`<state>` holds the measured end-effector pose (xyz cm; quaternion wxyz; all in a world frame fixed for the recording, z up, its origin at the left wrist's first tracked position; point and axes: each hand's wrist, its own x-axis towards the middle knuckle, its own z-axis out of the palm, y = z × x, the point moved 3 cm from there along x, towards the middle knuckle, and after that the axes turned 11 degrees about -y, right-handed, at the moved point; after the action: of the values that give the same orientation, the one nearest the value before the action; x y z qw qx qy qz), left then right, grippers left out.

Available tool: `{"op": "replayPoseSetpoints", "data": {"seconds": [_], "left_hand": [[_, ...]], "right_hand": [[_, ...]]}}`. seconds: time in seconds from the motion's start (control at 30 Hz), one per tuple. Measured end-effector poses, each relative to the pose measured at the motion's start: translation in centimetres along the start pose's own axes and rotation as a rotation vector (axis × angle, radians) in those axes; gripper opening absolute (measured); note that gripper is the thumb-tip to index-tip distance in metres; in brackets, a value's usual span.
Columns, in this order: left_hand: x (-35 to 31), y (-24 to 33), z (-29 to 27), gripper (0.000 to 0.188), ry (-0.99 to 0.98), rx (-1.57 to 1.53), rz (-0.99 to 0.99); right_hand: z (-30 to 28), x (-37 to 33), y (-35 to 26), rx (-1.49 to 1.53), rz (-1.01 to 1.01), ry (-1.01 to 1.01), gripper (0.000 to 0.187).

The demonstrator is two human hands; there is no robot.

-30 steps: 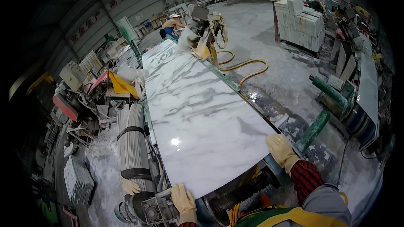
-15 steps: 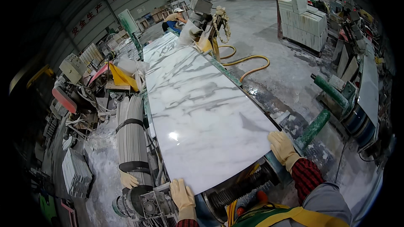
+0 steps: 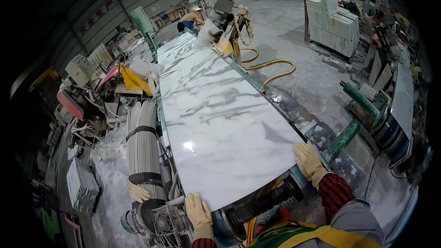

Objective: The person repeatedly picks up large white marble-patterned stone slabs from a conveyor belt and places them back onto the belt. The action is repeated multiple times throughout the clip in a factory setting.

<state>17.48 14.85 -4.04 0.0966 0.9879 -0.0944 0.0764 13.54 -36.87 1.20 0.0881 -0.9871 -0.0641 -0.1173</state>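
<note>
A long, polished white marble slab (image 3: 220, 124) with grey veins stretches away from me on a machine bed. At its near left corner, my left hand (image 3: 199, 216) wears a cream glove, its fingers stretched along the edge. My right hand (image 3: 311, 163), gloved alike, rests with extended fingers against the near right corner. Both hands touch the slab, though their undersides are hidden. Below its near end, a black ribbed bellows (image 3: 264, 206) shows between the hands. Another cream glove (image 3: 138, 192) lies to the left, on a grey pleated cover (image 3: 143, 151).
An electric motor (image 3: 138, 218) sits beside my left hand. Green rollers (image 3: 342, 142) stick out at right. A yellow hose (image 3: 278, 62) curls over the wet floor. Stacked pale slabs (image 3: 331, 30) stand far right. A person (image 3: 190, 19) bends near the slab's far end.
My view has shifted very slightly. Both hands keep their places at the slab's near corners, and the slab shows no clear movement.
</note>
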Motion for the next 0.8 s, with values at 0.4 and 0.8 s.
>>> {"op": "replayPoseSetpoints", "data": {"seconds": [0.4, 0.8], "left_hand": [[-0.4, -0.4, 0.6, 0.052, 0.037, 0.015, 0.024], [-0.9, -0.1, 0.3, 0.051, 0.018, 0.000, 0.009]], "right_hand": [[-0.3, -0.3, -0.2, 0.007, -0.008, 0.032, 0.036], [0.4, -1.2, 0.2, -0.014, 0.018, 0.021, 0.041]]}}
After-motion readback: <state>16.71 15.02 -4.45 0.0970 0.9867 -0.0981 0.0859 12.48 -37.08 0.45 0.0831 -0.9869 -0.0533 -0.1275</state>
